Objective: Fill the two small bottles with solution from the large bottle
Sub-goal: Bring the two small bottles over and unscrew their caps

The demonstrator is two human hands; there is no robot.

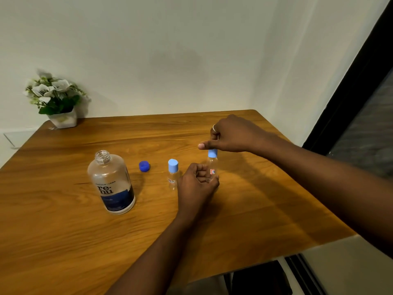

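The large clear bottle [111,183] with a dark blue label stands uncapped on the wooden table [63,231], left of centre. Its dark blue cap [144,166] lies beside it on the table. One small clear bottle [173,174] with a light blue cap stands upright on its own. My left hand [196,185] grips the body of the second small bottle [212,166], just right of the first. My right hand [230,134] is above it, fingers pinching its light blue cap [212,153].
A white pot of white flowers [56,99] stands at the table's far left corner against the wall. The table's right edge runs close to a dark door frame [350,81].
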